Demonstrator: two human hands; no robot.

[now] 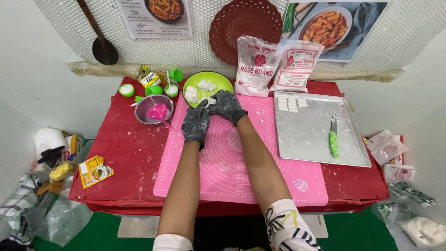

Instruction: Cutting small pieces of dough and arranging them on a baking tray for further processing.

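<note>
Both my hands wear dark gloves dusted with flour. My left hand [195, 123] and my right hand [226, 106] meet over the far edge of the pink silicone mat [278, 179], pinching a lump of white dough [209, 101] between them. Just behind sits a green plate [222, 80] with more white dough pieces. To the right lies a metal tray [310, 139] with several small cut dough pieces [291, 103] at its far left corner and a green-handled knife [333, 136].
Two flour bags [255, 65] lean against the back wall. A metal bowl [147, 106] with a pink scraper and small green cups [172, 82] stand at the left. A yellow packet [94, 171] lies near the red table's left edge. Bags and clutter crowd the floor at both sides.
</note>
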